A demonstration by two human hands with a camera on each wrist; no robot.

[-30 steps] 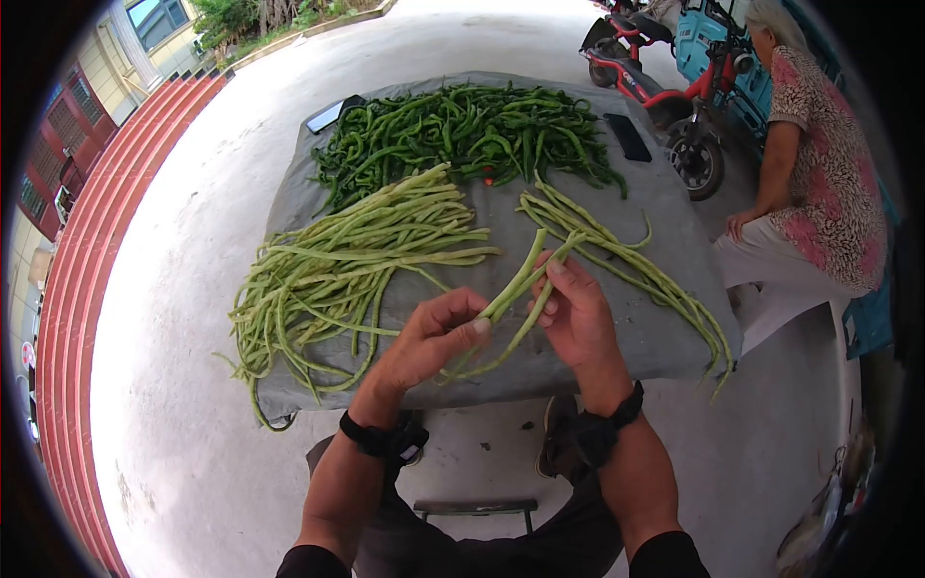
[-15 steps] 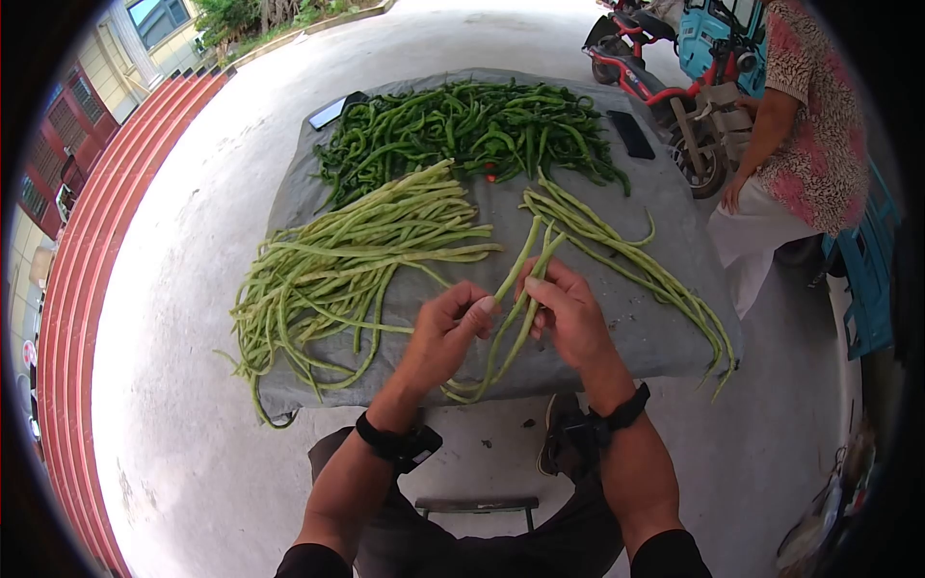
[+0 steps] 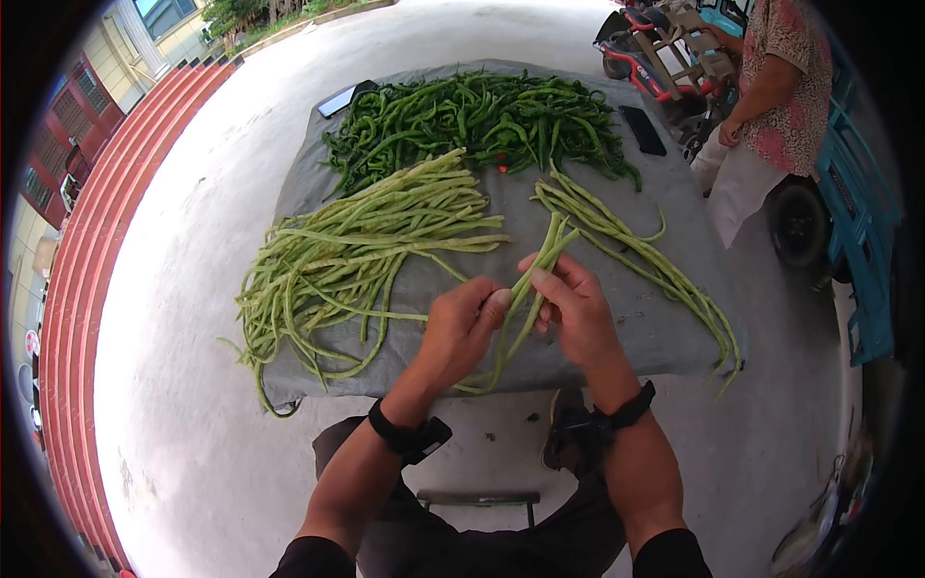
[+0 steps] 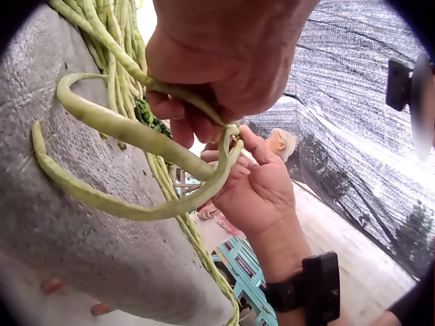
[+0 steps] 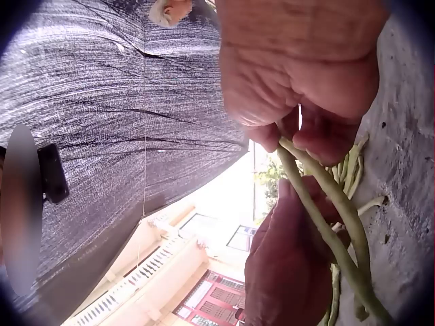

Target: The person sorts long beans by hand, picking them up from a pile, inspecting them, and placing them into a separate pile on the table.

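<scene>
My left hand grips a few long green beans between thumb and fingers, close over the near part of the grey-covered table. The right hand pinches the same small bunch near its upper ends, which cross and point away from me. Below the hands the beans hang in loops, clearest as a curved long bean in the left wrist view. A big pile of long beans lies to the left. A smaller row of long beans lies on the right.
Green chili peppers are heaped at the table's far side, between two phones, one dark and one light-screened. Another person stands at right with a tan frame. A blue cart and red steps flank the table.
My hands have come closer together, and the upper bean ends now cross between them. The other person has risen from sitting and holds up the tan frame.
</scene>
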